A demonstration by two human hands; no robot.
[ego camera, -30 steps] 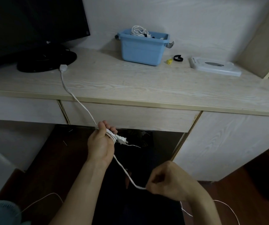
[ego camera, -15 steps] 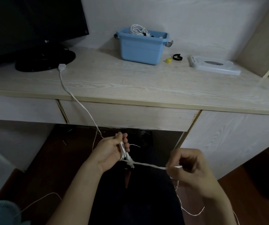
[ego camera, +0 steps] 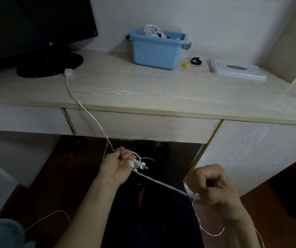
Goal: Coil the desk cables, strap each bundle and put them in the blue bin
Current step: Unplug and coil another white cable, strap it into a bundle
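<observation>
The table [ego camera: 161,90] carries, at the 12 o'clock position against the wall, the blue bin [ego camera: 155,51], which already holds one strapped white bundle [ego camera: 151,31]. At 10 o'clock stands the monitor [ego camera: 36,24] on its round base. The white cable [ego camera: 82,106] runs from its small end block [ego camera: 68,71] beside that base, over the table edge, down to the left hand [ego camera: 118,166]. The left hand grips a few loops together with the two-pin plug [ego camera: 141,165]. The right hand [ego camera: 215,187], at 4 o'clock, is curled and pinches the cable; the span between the hands is taut, and the slack beyond trails toward the floor. Principal risk: continued pulling probably drags the end block off the table, or snags it on the monitor base. Secondary risk: the trailing slack may tangle or kink. Minor risk: loops may slip from the left hand before strapping. The black strap [ego camera: 196,61] and a small yellow item [ego camera: 186,64] lie at 1 o'clock, beside the bin and well apart from both hands.
</observation>
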